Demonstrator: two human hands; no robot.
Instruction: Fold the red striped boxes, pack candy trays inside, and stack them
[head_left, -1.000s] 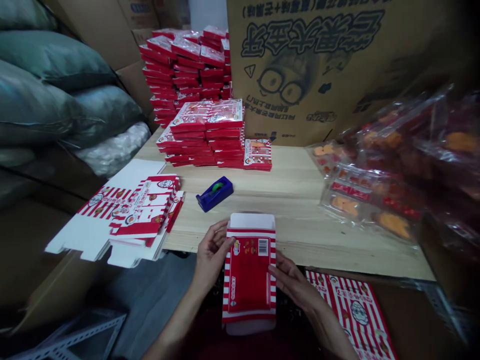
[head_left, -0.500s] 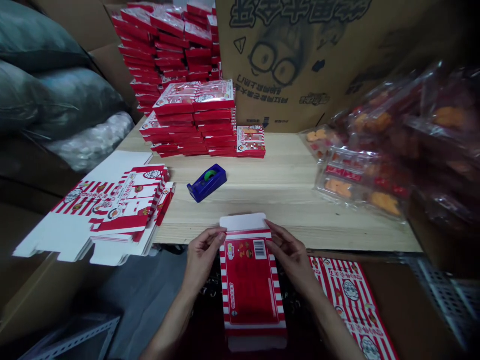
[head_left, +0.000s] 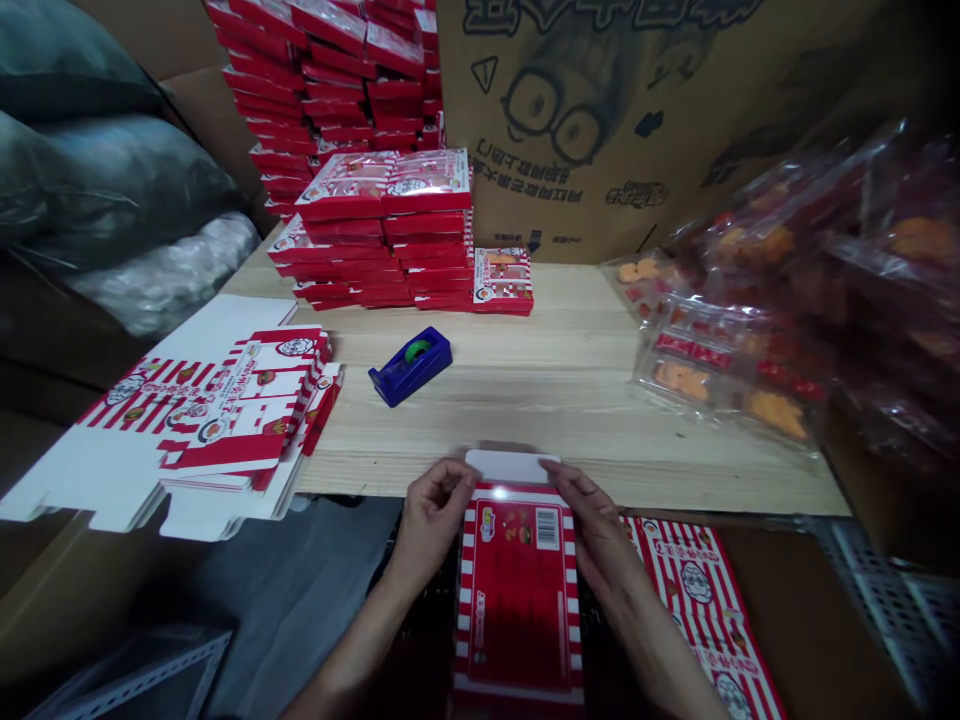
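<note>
A flat red-and-white striped cardboard food box (head_left: 517, 600) lies in front of me, its barcode panel facing up. It hangs partly past the table's front edge. My left hand (head_left: 433, 520) grips its top left corner, and my right hand (head_left: 596, 515) grips the top right corner. Between my fingers, the white end flap (head_left: 512, 466) bends over and looks foreshortened. The lower end of the box is cut off by the bottom of the picture.
A pale wooden table (head_left: 525, 420) holds a blue tape dispenser (head_left: 410, 366), stacks of red boxes (head_left: 382, 230), a pile of flat printed box blanks (head_left: 225, 420) and plastic packets of orange biscuits (head_left: 727, 360). Another striped blank (head_left: 697, 600) lies at lower right.
The box has moved down towards me, and its white flap now bends over. Both hands have closed in on the top corners. The view has tilted slightly.
</note>
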